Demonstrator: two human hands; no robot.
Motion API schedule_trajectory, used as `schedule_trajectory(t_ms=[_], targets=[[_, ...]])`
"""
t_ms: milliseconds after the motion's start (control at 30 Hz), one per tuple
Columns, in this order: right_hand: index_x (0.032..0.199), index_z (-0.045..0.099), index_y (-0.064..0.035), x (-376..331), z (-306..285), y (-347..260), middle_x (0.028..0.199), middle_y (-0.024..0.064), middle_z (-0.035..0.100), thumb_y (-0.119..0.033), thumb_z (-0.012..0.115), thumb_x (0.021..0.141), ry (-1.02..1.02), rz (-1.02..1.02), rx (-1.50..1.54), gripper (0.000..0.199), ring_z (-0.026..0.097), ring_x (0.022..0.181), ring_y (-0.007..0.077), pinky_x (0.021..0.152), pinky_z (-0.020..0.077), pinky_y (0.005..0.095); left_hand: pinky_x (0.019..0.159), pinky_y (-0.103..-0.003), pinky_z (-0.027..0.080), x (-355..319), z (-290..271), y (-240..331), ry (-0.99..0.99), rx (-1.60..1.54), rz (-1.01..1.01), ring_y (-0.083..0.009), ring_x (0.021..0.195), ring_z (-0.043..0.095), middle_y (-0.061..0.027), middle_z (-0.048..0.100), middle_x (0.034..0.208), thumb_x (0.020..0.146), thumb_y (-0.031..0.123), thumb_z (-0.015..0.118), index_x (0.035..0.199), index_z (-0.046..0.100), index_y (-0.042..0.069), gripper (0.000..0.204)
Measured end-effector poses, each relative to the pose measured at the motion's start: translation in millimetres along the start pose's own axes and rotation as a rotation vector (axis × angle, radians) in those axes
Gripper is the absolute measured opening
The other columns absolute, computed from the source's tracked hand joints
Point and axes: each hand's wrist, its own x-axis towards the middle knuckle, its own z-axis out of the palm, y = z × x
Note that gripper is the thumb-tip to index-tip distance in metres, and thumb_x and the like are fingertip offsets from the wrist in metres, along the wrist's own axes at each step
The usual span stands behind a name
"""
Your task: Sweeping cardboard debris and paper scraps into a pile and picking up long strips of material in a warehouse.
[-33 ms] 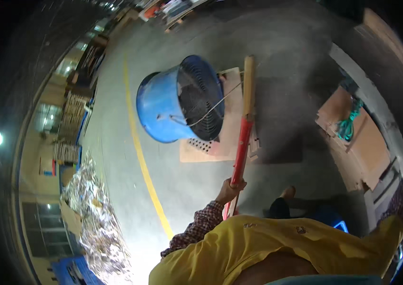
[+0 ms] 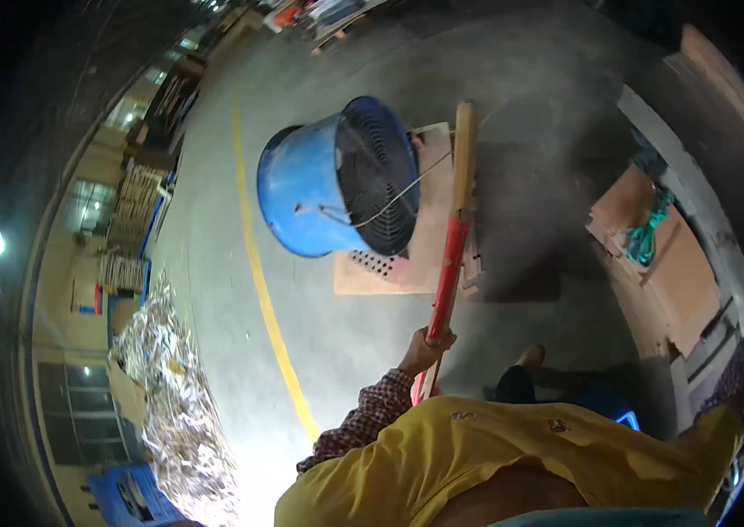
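My left hand is wrapped round a long red bar with a pale wooden end. The bar stands out ahead of me, and its near end runs down in front of my yellow shirt. Beyond it, a large blue drum fan with a dark grille rests by a flat tan board; a thin cord crosses its grille. My right arm stretches out to the right edge in a checkered sleeve. The hand at its end cannot be made out in the dark rim.
At right, a bundle of green cord lies on brown cardboard, beside a long pale beam. A yellow floor line runs on the left. Past it are a heap of shiny crumpled scrap and stacked flat material.
The view has shifted very slightly, so the fan and cardboard appear a little to the right. My left hand keeps its hold on the red bar.
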Motion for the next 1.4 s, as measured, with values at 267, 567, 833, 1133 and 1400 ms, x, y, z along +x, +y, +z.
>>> schedule_trajectory(t_ms=[267, 567, 833, 1133, 1400], targets=[[0.103, 0.052, -0.0033, -69, -34, 33, 0.094, 0.0169, 0.056, -0.031, 0.038, 0.085, 0.033, 0.089, -0.021, 0.036, 0.054, 0.086, 0.0304, 0.075, 0.0422, 0.0386, 0.057, -0.026, 0.040, -68, -78, -31, 0.211, -0.039, 0.128, -0.0090, 0.061, 0.045, -0.0004, 0.049, 0.064, 0.074, 0.013, 0.062, 0.070, 0.050, 0.003, 0.017], [0.109, 0.050, -0.0032, -258, 67, -126, 0.091, 0.0151, 0.057, -0.032, 0.035, 0.087, -0.031, -0.341, -0.396, 0.038, 0.055, 0.081, 0.0283, 0.074, 0.0434, 0.0353, 0.057, -0.026, 0.043, -198, -235, -114, 0.586, -0.248, 0.247, -0.0116, 0.063, 0.053, -0.0037, 0.055, 0.066, 0.075, 0.010, 0.057, 0.075, 0.055, 0.000, 0.010], [0.103, 0.051, -0.0065, -561, 92, -494, 0.083, 0.0037, 0.053, -0.033, 0.045, 0.083, -1.104, -0.266, 0.847, 0.034, 0.050, 0.071, 0.0150, 0.060, 0.0408, 0.0317, 0.059, -0.028, 0.045, -360, -361, -171, 1.121, -0.309, 0.293, -0.0138, 0.064, 0.055, -0.0054, 0.055, 0.070, 0.077, 0.005, 0.057, 0.085, 0.052, 0.000, 0.011], [0.075, 0.053, 0.0016, -769, 30, -726, 0.071, 0.0207, 0.052, -0.027, 0.047, 0.080, -1.053, -1.482, 0.198, 0.030, 0.052, 0.069, 0.0325, 0.065, 0.0400, 0.0394, 0.060, -0.027, 0.043, -497, -439, -205, 1.853, -0.384, 0.425, -0.0129, 0.062, 0.049, -0.0045, 0.050, 0.066, 0.079, 0.007, 0.051, 0.080, 0.048, 0.000, 0.008], [0.085, 0.057, 0.0025, -869, 127, -876, 0.080, 0.0197, 0.055, -0.028, 0.046, 0.079, -0.891, -1.789, -0.203, 0.033, 0.054, 0.075, 0.0334, 0.072, 0.0442, 0.0405, 0.055, -0.025, 0.039, -562, -609, -220, 2.102, -0.171, 0.340, -0.0126, 0.058, 0.045, -0.0039, 0.046, 0.063, 0.084, 0.014, 0.048, 0.074, 0.045, 0.004, 0.014]])
